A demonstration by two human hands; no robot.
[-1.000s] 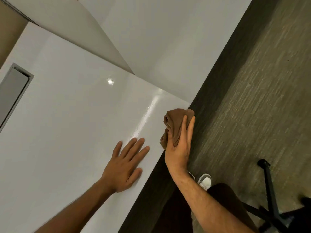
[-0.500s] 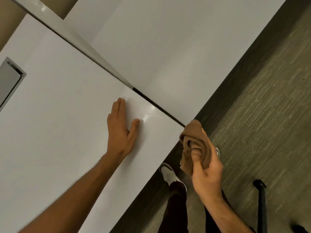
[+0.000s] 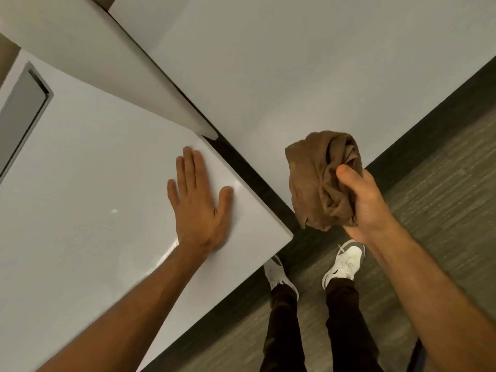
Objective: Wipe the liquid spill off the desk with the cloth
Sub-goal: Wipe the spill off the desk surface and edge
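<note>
Near the bench's [image 3: 80,170] right corner, the left hand [image 3: 200,208] lay flat, fingers straight; the right hand [image 3: 367,202] gripped the bunched cloth [image 3: 316,183] off the edge, risking missed streaks.

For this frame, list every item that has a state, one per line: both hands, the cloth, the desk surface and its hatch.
left hand: flat, palm down on the desk, fingers straight
right hand: gripping the cloth, off the desk
bunched brown cloth: crumpled, held in the air, not touching the desk
glossy white desk: wet-looking sheen by the left wrist
grey rectangular desk hatch: closed
</note>
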